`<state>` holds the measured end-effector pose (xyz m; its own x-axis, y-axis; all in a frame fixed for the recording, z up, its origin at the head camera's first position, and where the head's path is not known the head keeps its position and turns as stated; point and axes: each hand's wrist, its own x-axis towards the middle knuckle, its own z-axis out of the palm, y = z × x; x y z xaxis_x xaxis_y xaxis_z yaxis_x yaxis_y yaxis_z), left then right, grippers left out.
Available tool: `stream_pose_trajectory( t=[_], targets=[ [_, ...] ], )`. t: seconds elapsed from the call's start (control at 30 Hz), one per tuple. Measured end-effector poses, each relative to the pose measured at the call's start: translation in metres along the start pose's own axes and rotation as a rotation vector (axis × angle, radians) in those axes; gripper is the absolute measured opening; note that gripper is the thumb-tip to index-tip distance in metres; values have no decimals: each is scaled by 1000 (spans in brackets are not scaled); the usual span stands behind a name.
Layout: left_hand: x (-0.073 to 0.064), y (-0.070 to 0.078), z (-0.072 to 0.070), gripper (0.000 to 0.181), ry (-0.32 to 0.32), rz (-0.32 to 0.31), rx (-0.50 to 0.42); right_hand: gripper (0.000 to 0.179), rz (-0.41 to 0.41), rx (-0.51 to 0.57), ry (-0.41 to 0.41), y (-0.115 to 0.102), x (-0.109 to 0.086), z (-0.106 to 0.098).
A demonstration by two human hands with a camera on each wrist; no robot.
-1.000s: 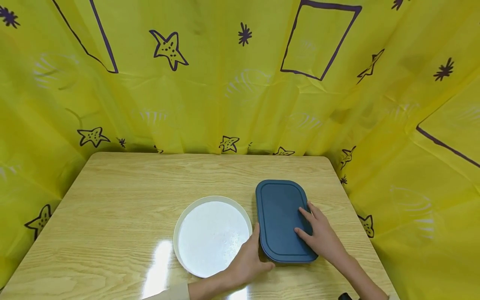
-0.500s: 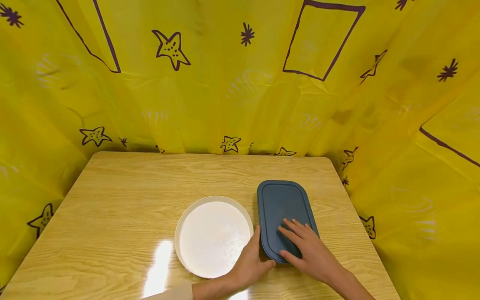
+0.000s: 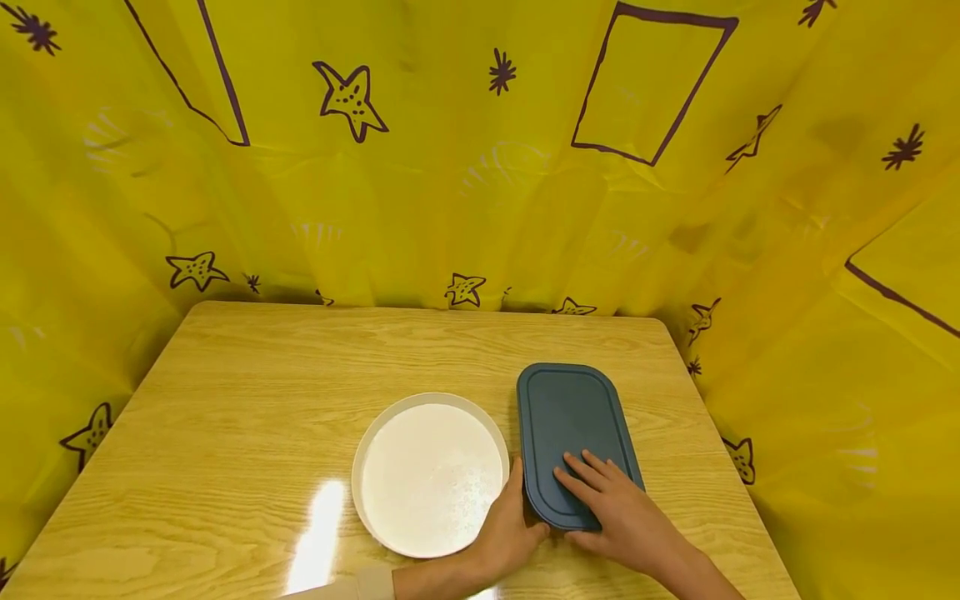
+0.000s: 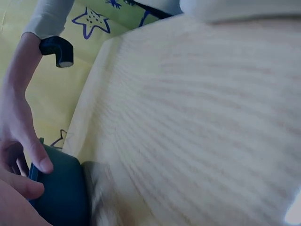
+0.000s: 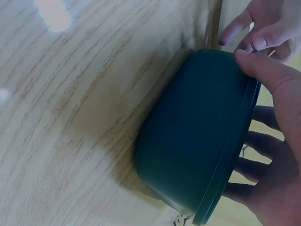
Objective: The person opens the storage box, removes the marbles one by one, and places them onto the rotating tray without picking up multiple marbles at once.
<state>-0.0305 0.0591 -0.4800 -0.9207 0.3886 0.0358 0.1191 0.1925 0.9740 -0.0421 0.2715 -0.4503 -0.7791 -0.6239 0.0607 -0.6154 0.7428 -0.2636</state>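
Box [image 5: 188,122]: lay lid-up at the right of the table [image 3: 315,375], just right of the white, round plate [image 3: 427,483], turned long way near to far. Table: showed pale wood grain, rounded far corners and bright glare near the plate's near left. Yellow curtain [image 3: 442,192]: hung in folds beyond the far edge and along left and right, printed with dark starfish, dark starbursts and paler figures. Left hand [image 3: 498,542]: touched the box's near left corner from between box and plate, index finger straight along the left side, thumb stretched to the near end. Right hand [image 3: 622,521]: rested on the near part of the lid [image 3: 570,408], fingers straight and spread, thumb at the near edge. A second earlier, lay farther out at the lid's right edge; half a second earlier, had the thumb on top. Left hand, box and plate: stayed put.
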Motion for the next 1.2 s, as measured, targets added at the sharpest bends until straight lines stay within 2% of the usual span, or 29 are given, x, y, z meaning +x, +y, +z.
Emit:
stream_pose_trajectory(
  t=[0.27,0.43,0.67,0.87,1.2],
  targets=[
    [0,-3,5,79,30,-9,-55,72,12,28,-9,-2,1,0],
    [-1,-5,7,79,38,6,-68,71,-11,30,21,-1,0,2],
    [-3,-7,11,76,50,-26,-74,70,-55,4,67,1,-2,6],
    [-5,-9,12,73,55,10,-82,68,-56,32,78,2,-4,5],
    [-4,-10,11,76,46,7,-91,66,-81,1,77,2,-5,2]
  ],
)
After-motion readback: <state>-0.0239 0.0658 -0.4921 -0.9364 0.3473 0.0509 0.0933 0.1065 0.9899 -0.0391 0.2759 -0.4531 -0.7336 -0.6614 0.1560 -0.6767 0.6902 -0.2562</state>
